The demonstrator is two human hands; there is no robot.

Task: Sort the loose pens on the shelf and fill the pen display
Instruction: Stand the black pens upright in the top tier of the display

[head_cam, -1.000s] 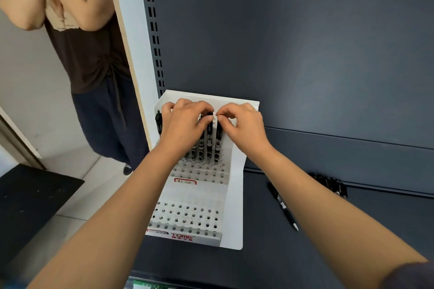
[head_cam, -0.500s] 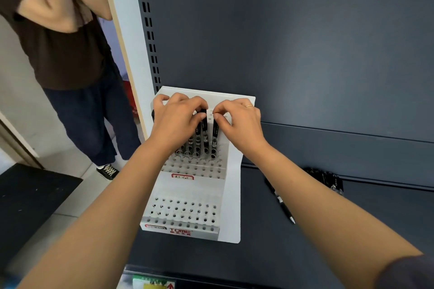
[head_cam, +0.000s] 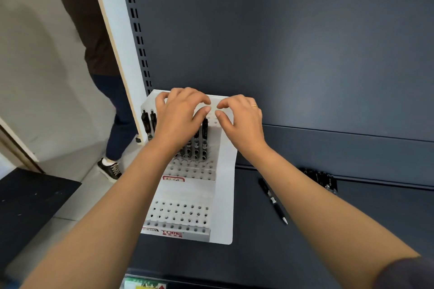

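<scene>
Head view: the left grip (head_cam: pixel 178 122) is curled over pens (head_cam: pixel 205 134) standing in the pen display (head_cam: pixel 225 183), probably to seat them; a pinch cannot be confirmed. The right grip (head_cam: pixel 242 122) is held slack and empty just beside it. A loose pen (head_cam: pixel 273 200) is seen below the right grip, on the shelf (head_cam: pixel 305 241). "TOME" is read on the display's front.

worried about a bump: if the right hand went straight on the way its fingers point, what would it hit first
Probably the left hand: fingers of the right hand aim left at its thumb tip, slightly apart; depth unclear.
</scene>
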